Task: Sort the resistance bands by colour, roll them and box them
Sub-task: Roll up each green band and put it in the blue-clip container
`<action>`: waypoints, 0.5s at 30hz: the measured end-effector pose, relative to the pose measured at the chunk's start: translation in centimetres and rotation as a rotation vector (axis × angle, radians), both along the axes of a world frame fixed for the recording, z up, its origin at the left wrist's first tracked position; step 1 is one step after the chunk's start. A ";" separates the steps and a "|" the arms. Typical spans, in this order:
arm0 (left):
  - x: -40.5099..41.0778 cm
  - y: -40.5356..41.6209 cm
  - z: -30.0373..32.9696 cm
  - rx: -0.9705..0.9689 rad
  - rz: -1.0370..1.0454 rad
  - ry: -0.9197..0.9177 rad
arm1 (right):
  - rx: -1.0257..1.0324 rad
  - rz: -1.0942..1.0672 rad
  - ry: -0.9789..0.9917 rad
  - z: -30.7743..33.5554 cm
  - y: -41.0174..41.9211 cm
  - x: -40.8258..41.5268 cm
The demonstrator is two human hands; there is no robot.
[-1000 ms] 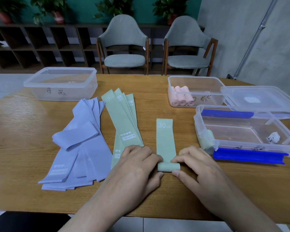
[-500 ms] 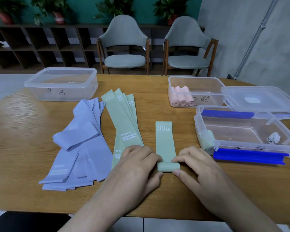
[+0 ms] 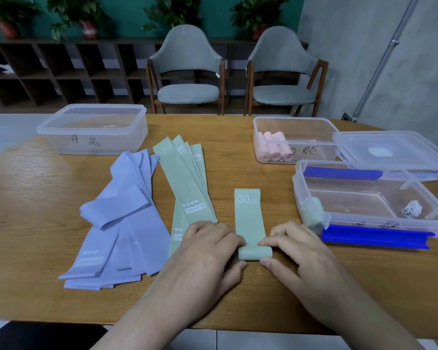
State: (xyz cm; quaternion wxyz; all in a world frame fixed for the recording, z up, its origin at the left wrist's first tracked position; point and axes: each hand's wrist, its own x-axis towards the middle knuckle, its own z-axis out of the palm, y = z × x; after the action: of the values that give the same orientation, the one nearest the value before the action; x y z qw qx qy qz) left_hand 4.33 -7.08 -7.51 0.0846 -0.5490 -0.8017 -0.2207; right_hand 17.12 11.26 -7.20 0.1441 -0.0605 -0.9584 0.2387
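A green "30 LB" band (image 3: pixel 249 218) lies flat on the table, its near end wound into a small roll. My left hand (image 3: pixel 205 251) and my right hand (image 3: pixel 296 248) pinch that roll from either side, fingers on top and thumbs at the near edge. A fanned stack of green bands (image 3: pixel 185 178) lies to the left, next to a pile of lilac bands (image 3: pixel 122 215). One rolled green band (image 3: pixel 311 213) stands in the near left corner of the blue-clipped box (image 3: pixel 364 218). Pink rolls (image 3: pixel 273 150) fill a clear box (image 3: pixel 293 122) behind it.
An empty clear box (image 3: pixel 91 130) stands at the back left. A loose clear lid (image 3: pixel 390 152) rests at the right, partly over the blue-clipped box. Two grey chairs (image 3: pixel 187 72) stand beyond the table's far edge.
The flat part of the green band has grown shorter as the roll under my fingers takes up more of it. Both hands stay in nearly the same place.
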 end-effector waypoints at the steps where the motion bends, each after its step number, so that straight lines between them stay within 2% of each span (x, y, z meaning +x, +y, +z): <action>1: 0.0 0.0 0.0 -0.001 0.001 0.000 | 0.001 -0.001 -0.007 0.0 0.0 0.0; 15: 0.2 0.0 0.2 -0.004 0.012 0.005 | 0.018 0.009 -0.024 -0.1 0.1 0.1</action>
State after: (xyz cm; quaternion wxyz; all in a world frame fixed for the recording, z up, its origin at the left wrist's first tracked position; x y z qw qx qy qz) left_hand 4.48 -7.09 -7.27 0.0866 -0.5450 -0.8052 -0.2172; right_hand 17.17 11.36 -7.27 0.1321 -0.0578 -0.9625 0.2297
